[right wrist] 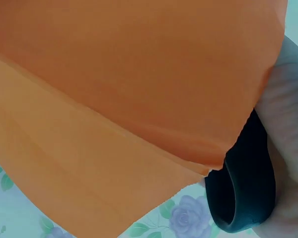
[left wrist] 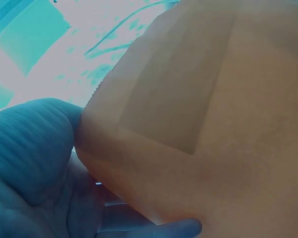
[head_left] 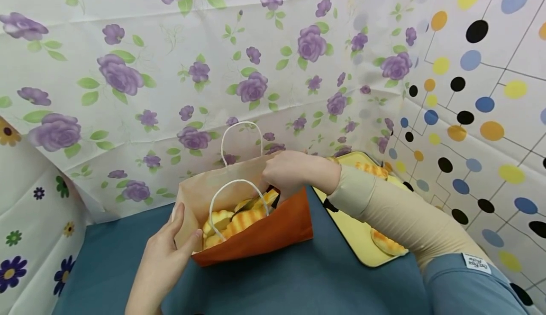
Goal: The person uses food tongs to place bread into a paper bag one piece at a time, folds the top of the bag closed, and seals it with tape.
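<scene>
An orange paper bag [head_left: 273, 232] with white cord handles stands open on the table, and several yellow, ridged bread pieces [head_left: 245, 220] lie inside it. My left hand [head_left: 164, 248] grips the bag's left edge, thumb on the inner side and fingers outside; the left wrist view shows that hand [left wrist: 44, 168] at the paper's edge. Over the bag's right end my right hand [head_left: 287, 170] reaches down into the mouth, its fingertips partly hidden. It holds a black tool with a looped end [right wrist: 253, 198], seen against the palm; its kind cannot be told.
A yellow tray [head_left: 350, 232] with a dark rim lies right of the bag, partly under the right forearm. More bread pieces [head_left: 387, 243] lie on it. A blue cloth [head_left: 332, 282] covers the table. Patterned sheets [head_left: 170, 68] hang behind and at both sides.
</scene>
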Motion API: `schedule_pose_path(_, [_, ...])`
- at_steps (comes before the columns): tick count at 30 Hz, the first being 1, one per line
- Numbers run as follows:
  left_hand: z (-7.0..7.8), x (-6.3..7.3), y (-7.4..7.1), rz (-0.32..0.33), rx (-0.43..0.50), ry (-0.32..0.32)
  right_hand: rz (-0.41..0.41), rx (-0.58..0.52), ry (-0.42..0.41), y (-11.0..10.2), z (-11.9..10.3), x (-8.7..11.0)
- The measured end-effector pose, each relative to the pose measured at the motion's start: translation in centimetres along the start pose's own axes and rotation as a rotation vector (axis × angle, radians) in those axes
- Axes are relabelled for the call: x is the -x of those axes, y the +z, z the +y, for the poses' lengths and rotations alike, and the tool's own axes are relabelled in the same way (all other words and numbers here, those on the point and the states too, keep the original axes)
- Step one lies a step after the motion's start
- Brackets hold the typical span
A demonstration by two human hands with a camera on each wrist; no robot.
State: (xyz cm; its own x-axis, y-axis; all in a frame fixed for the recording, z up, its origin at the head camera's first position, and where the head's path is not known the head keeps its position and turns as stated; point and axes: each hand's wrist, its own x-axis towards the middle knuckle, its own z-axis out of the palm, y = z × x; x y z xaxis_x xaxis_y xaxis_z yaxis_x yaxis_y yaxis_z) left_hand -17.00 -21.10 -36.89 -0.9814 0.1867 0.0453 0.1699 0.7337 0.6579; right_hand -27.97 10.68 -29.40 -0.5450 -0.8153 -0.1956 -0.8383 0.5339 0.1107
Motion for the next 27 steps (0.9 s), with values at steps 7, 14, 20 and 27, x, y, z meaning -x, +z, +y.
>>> schedule_pose_path(7, [0.09, 0.14, 0.00, 0.008, 0.002, 0.007, -0.020, -0.019, 0.030, 0.17, -0.03, 0.09])
schedule_pose_path(14, [0.14, 0.21, 0.01, 0.006, 0.008, 0.004, -0.019, -0.029, 0.027, 0.21, -0.10, 0.09])
schedule_pose_path(20, [0.14, 0.18, 0.00, 0.006, 0.011, 0.005, -0.025, 0.008, 0.047, 0.01, -0.11, 0.13])
schedule_pose_path(27, [0.17, 0.17, -0.03, 0.002, 0.003, 0.004, -0.012, 0.026, 0.034, 0.08, 0.02, 0.20])
